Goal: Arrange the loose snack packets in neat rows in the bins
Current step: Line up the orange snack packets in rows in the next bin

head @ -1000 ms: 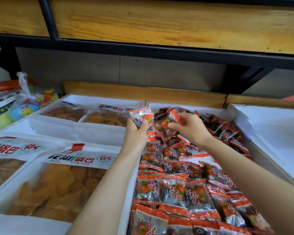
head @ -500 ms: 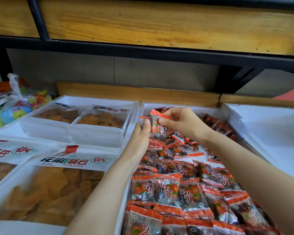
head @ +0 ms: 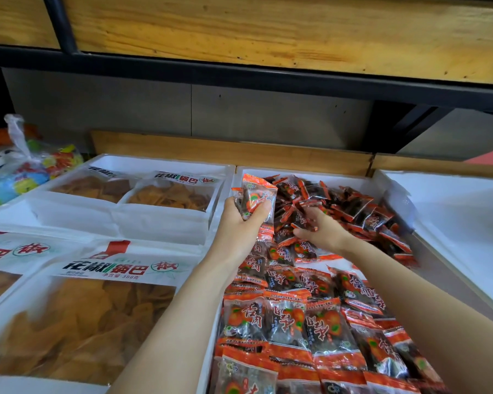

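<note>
- Where are the snack packets [head: 322,328]?
- They are in the white bin [head: 319,174] in the middle; close to us they lie flat in neat rows [head: 268,317]; at the back they sit in a messy heap [head: 362,211].
- What is the left hand doing?
- The left hand [head: 239,220] is up over the left side of the bin; its fingers are wrapped round a bunch of packets [head: 258,199]; the bunch sticks up out of the fist.
- And the right hand?
- The right hand [head: 323,233] is down on the heap; its thumb and fingers pinch a red packet [head: 302,221] there; the two hands are near each other but not touching.
- What is beside the bin?
- On the left are big bags of chips [head: 77,322] in white trays [head: 160,223]; far left is a knotted plastic bag [head: 26,172] with bright things inside; a wooden shelf [head: 268,29] is up above.
</note>
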The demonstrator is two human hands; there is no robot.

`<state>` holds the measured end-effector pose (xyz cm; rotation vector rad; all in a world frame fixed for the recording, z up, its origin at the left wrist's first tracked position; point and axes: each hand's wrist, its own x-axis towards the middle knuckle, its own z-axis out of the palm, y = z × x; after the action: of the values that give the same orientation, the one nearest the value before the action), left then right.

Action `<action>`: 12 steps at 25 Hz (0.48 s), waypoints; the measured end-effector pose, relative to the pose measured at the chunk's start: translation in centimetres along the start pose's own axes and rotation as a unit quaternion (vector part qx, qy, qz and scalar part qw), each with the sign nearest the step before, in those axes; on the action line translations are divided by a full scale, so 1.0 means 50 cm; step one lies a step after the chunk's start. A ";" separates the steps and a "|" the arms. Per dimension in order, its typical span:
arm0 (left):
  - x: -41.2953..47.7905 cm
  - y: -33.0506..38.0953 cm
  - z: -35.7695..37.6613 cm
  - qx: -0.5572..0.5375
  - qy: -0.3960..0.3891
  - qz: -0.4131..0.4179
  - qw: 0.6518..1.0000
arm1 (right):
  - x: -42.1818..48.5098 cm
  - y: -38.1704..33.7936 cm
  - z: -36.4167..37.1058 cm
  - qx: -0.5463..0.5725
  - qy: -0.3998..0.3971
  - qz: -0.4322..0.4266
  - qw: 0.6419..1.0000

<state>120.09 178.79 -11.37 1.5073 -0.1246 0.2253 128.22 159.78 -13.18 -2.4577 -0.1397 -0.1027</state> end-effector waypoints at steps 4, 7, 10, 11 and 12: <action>0.005 -0.001 0.002 0.005 0.016 -0.003 1.000 | 0.017 -0.003 0.021 0.023 0.007 0.005 1.000; 0.006 -0.003 0.002 0.007 0.016 -0.008 1.000 | 0.026 -0.017 0.032 0.003 0.018 0.019 1.000; 0.005 -0.002 0.002 0.001 0.017 -0.011 1.000 | 0.025 -0.015 0.040 -0.016 0.053 0.003 0.998; 0.005 -0.001 0.002 0.002 0.018 -0.012 1.000 | 0.022 -0.012 0.039 -0.022 0.063 -0.004 0.998; 0.006 -0.002 0.002 0.000 0.018 -0.012 1.000 | 0.017 -0.009 0.036 -0.032 0.070 -0.010 0.997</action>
<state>120.43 178.71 -11.42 1.5031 -0.0779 0.2337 129.06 161.34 -14.17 -2.5038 -0.1016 -0.2919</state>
